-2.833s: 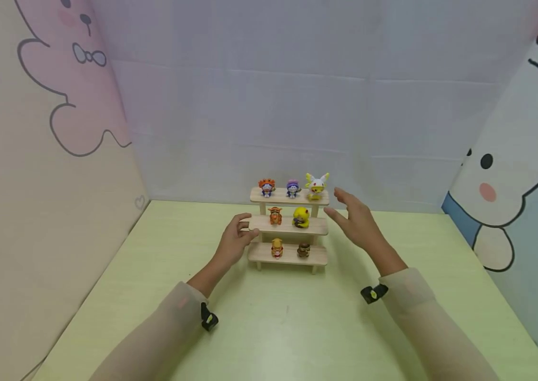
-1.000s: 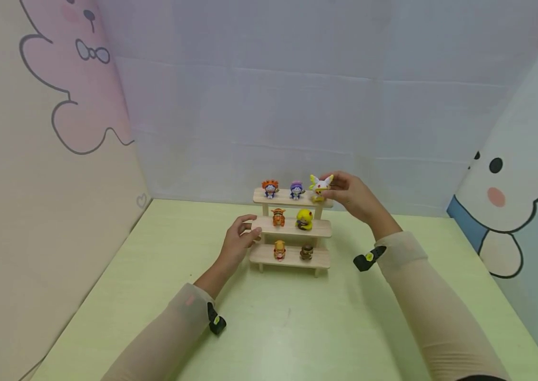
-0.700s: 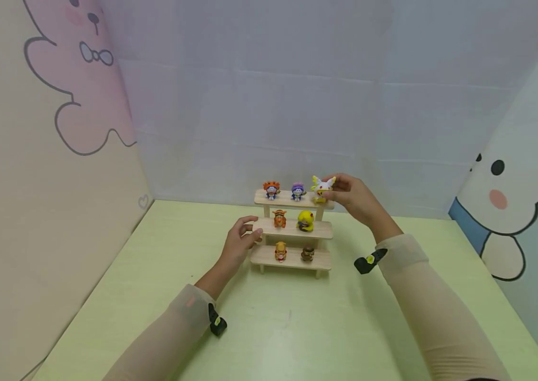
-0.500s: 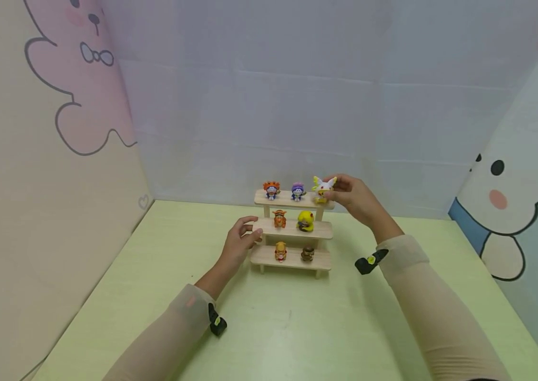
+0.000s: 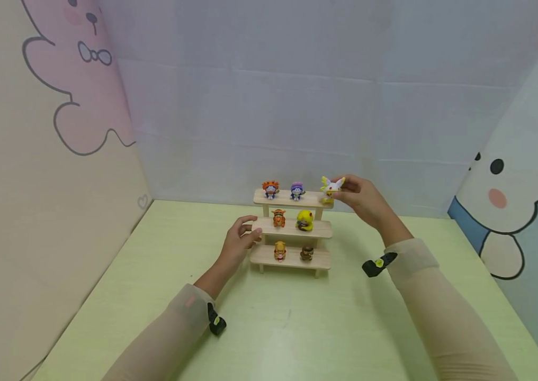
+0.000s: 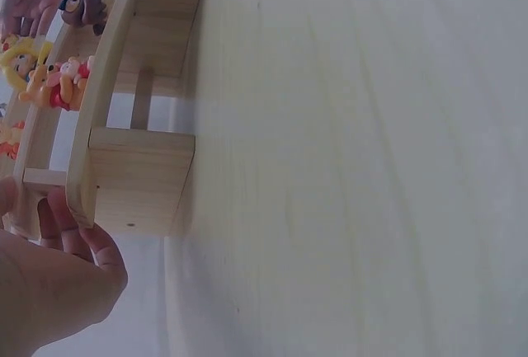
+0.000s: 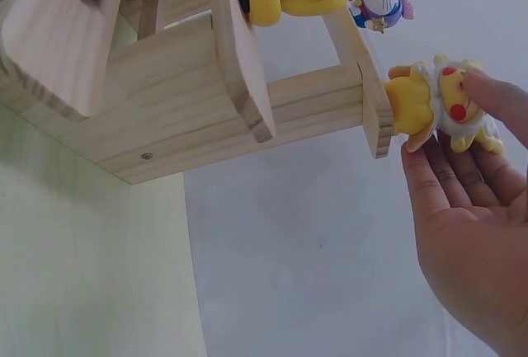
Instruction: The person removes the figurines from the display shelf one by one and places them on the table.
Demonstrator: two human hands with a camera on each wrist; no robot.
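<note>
A three-tier wooden display stand (image 5: 293,257) holds small cartoon figurines on every tier. My left hand (image 5: 238,244) grips the left end of its middle tier, with the tier's end between thumb and fingers in the left wrist view. At the right end of the top tier, my right hand (image 5: 363,198) pinches a white-and-yellow figurine (image 5: 330,186) with pointed ears. In the right wrist view this figurine (image 7: 450,103) sits between thumb and fingers, its base at the tier's end. An orange-hatted figurine (image 5: 270,189) and a purple-hatted figurine (image 5: 297,191) share that tier.
A tiger figurine (image 5: 278,218) and a yellow-hooded figurine (image 5: 304,220) stand on the middle tier. Below are a bear figurine (image 5: 280,251) in red and a brown figurine (image 5: 306,253). The pale green table (image 5: 269,323) meets a cloth backdrop (image 5: 250,116) behind the stand.
My right hand has come from open beside the stand to pinching the white-and-yellow figurine, which has since shifted right to the top tier's end. My left hand keeps its place on the stand.
</note>
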